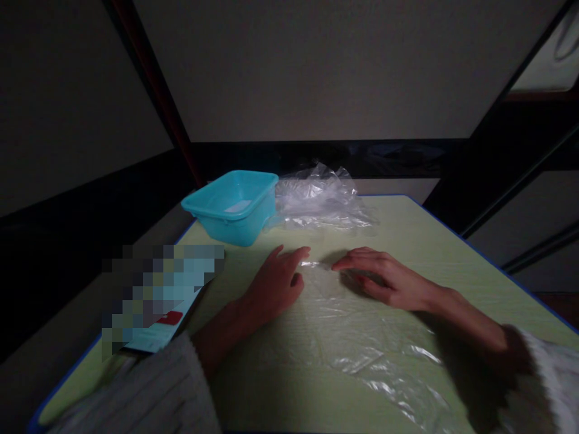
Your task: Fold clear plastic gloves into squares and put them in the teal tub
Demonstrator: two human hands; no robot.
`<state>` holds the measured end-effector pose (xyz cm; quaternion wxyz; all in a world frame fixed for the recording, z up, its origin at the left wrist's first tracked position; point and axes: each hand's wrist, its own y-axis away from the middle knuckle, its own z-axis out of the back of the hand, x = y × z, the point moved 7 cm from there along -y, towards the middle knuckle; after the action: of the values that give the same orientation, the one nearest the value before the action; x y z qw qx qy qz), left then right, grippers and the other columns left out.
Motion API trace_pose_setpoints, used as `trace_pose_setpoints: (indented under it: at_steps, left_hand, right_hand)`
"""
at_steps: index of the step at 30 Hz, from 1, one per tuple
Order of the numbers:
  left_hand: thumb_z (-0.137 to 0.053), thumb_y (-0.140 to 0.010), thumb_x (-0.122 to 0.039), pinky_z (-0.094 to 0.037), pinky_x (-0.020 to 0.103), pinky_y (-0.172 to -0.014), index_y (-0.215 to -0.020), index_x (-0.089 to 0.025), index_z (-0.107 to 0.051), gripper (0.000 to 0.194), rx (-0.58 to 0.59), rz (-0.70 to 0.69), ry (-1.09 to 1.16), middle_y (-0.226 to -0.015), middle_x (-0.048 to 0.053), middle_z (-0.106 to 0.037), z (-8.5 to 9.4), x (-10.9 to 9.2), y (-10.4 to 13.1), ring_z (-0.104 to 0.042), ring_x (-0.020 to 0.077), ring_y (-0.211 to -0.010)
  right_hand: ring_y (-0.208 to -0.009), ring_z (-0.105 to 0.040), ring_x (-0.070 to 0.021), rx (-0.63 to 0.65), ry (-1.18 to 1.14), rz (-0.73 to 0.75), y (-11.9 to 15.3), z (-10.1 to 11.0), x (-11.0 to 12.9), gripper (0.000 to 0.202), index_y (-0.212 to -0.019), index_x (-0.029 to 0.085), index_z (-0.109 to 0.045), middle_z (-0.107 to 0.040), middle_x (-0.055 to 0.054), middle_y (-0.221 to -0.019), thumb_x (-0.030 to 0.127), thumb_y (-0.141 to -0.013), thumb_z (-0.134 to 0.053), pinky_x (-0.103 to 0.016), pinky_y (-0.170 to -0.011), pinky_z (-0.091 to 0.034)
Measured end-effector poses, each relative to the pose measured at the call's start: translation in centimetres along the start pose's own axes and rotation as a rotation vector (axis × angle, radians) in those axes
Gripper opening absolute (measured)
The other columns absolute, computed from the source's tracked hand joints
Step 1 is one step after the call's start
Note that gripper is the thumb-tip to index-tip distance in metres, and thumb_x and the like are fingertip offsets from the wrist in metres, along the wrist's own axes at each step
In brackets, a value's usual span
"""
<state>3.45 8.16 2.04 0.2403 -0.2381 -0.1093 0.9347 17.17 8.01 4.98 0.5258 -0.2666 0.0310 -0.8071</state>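
Note:
A clear plastic bag (pixel 357 346) lies flat and wrinkled on the pale green table, running from between my hands toward the near edge. My left hand (pixel 278 280) is over the bag's far left corner, its thumb and fingers apart. On the other side, my right hand (pixel 384 277) has its fingers stretched toward the bag's far edge, the index fingertip at or just above the plastic. Whether either hand touches the film cannot be made out. Nothing shows gripped in either hand.
A turquoise plastic basket (pixel 235 228) with something white inside stands at the back left. Beside it is a heap of clear plastic bags (pixel 323 202). A flat, partly blurred-out device or card (pixel 156 337) lies left of my left arm. The table (pixel 407 235) has a blue edge.

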Motion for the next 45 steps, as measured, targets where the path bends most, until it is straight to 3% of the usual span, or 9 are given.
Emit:
trace_pose_setpoints:
  at_steps: [5, 8, 17, 24, 32, 40, 45]
  left_hand:
    - [-0.043, -0.074, -0.005, -0.031, 0.041, -0.106, -0.122, -0.014, -0.04, 0.049, 0.016, -0.103, 0.009, -0.119, 0.008, -0.06, -0.2, -1.1, 0.4, -0.055, 0.0182, -0.11]
    - [-0.041, -0.075, -0.006, -0.031, 0.043, -0.106, -0.125, -0.012, -0.037, 0.05, 0.052, -0.104, -0.022, -0.121, 0.01, -0.059, -0.4, -1.1, 0.4, -0.054, 0.0187, -0.111]
    - [-0.035, -0.081, -0.012, -0.021, 0.046, -0.109, -0.132, -0.007, -0.029, 0.051, 0.193, -0.101, -0.057, -0.131, 0.016, -0.048, -1.1, -1.0, 0.4, -0.043, 0.019, -0.124]
    - [-0.033, -0.081, -0.01, -0.02, 0.044, -0.11, -0.132, -0.01, -0.028, 0.051, 0.131, -0.152, -0.051, -0.131, 0.013, -0.05, -0.6, -1.6, 0.5, -0.045, 0.0172, -0.121]
    - [-0.033, -0.084, -0.013, -0.025, 0.041, -0.109, -0.133, -0.01, -0.025, 0.05, 0.173, -0.092, -0.077, -0.129, 0.011, -0.052, -1.0, -0.4, 0.3, -0.046, 0.0167, -0.121]
    - [-0.033, -0.084, -0.013, -0.025, 0.042, -0.108, -0.133, -0.012, -0.025, 0.05, 0.169, -0.095, -0.082, -0.133, 0.012, -0.048, -0.8, -0.3, 0.2, -0.046, 0.0172, -0.121]
    - [-0.032, -0.084, -0.013, -0.027, 0.044, -0.107, -0.133, -0.008, -0.026, 0.049, 0.155, -0.112, -0.086, -0.129, 0.014, -0.051, -0.6, -0.3, 0.3, -0.045, 0.0184, -0.122]
  right_hand:
    - [-0.116, -0.047, -0.019, 0.122, 0.104, 0.036, 0.2, -1.2, -0.3, 0.042, -0.121, 0.015, -0.051, -0.059, -0.009, -0.119, 0.008, -0.082, -0.038, -0.045, -0.102, -0.031]
    - [-0.121, -0.044, -0.0182, 0.18, 0.159, 0.008, 0.3, -1.8, -0.7, 0.043, -0.123, 0.015, -0.051, -0.057, -0.008, -0.124, 0.007, -0.082, -0.038, -0.045, -0.106, -0.026]
    - [-0.123, -0.042, -0.0188, 0.21, 0.186, 0.013, 0.3, -1.9, -0.6, 0.043, -0.125, 0.016, -0.051, -0.055, -0.006, -0.127, 0.009, -0.084, -0.037, -0.046, -0.106, -0.027]
    - [-0.126, -0.038, -0.0184, 0.246, 0.2, 0.018, 0.4, -2.3, -0.5, 0.046, -0.126, 0.017, -0.049, -0.052, -0.005, -0.13, 0.007, -0.082, -0.04, -0.045, -0.107, -0.026]
    - [-0.127, -0.037, -0.0191, 0.308, 0.183, 0.017, 0.4, -2.3, -0.4, 0.048, -0.124, 0.013, -0.052, -0.053, -0.005, -0.129, 0.002, -0.079, -0.038, -0.043, -0.106, -0.03]
    - [-0.124, -0.041, -0.0179, 0.151, 0.161, 0.014, 0.5, -1.4, -0.6, 0.046, -0.127, 0.013, -0.048, -0.055, -0.008, -0.126, 0.004, -0.084, -0.036, -0.04, -0.102, -0.037]
    - [-0.125, -0.04, -0.0189, 0.183, 0.169, 0.001, 0.6, -1.7, -0.9, 0.045, -0.125, 0.012, -0.05, -0.057, -0.008, -0.124, 0.003, -0.083, -0.037, -0.04, -0.101, -0.038]
